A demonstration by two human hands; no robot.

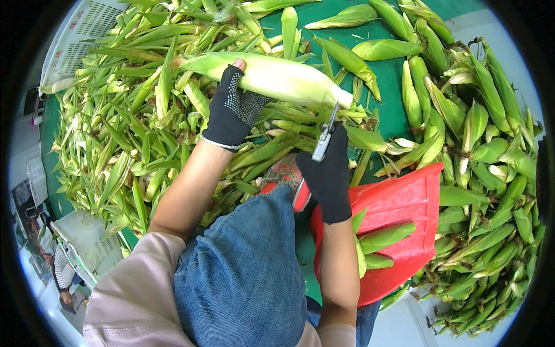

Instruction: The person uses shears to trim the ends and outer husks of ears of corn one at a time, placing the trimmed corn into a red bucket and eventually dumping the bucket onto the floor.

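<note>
My left hand [237, 106], in a black glove with grip dots, holds an ear of corn [286, 79] in its pale green husk. The ear lies nearly level, silk tip to the left and cut stalk end to the right. Gloved in black too, my right hand [329, 173] grips pruning shears [324, 141] with a red handle. Their metal blade points up at the stalk end; whether it touches, I cannot tell. Beneath the ear spread loose green husks [260, 152].
A heap of stripped husks [117, 143] covers the left of the green floor [392, 80]. Unhusked corn [490, 208] is piled at right. By my right forearm, a red plastic container [399, 195] has several green pieces in it. White crates [93, 39] and a person [65, 273] are at left.
</note>
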